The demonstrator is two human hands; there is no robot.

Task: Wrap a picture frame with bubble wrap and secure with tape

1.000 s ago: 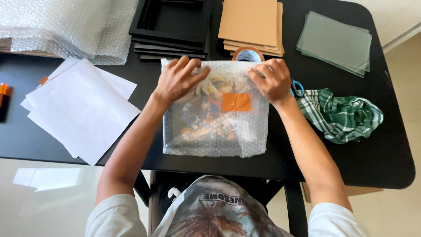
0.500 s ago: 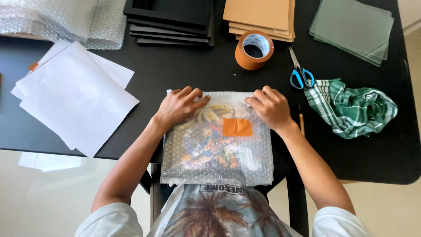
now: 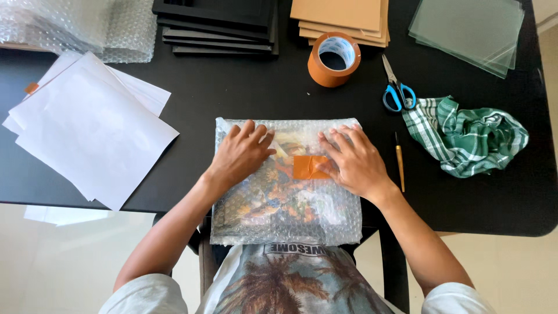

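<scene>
Pressing flat, both hands, left hand [image 3: 243,154] and right hand [image 3: 353,160], fingers spread open, gripping nothing, flank the orange tape patch [image 3: 310,167] on the bubble-wrapped picture [image 3: 285,200].

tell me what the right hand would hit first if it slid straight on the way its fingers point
The right hand lies flat on the bubble-wrapped picture, fingers pointing up and left, away from the person. Past the package's far edge comes bare black table, then probably the stack of black frames; the tape roll sits slightly right of that line.

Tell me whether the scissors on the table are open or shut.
Shut. The scissors lie flat on the black table, blades together in one line, blue handles side by side, right of the tape roll.
</scene>
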